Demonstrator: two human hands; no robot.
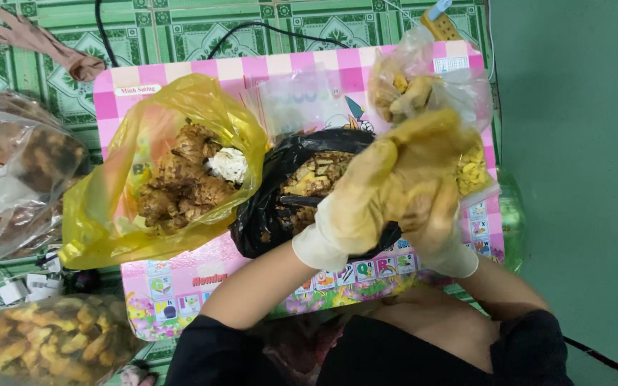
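Both gloved hands are working together above the black bag [266, 214], left hand [366, 193] wrapping over right hand [430, 214], probably pinching a ginger piece [413, 93] just below the clear bag [430, 71].

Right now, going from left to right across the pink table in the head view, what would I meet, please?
Yellow bag of brown root pieces → black bag of peelings → left hand and right hand, both gloved and pressed together → clear bag of yellow slices at the right edge.
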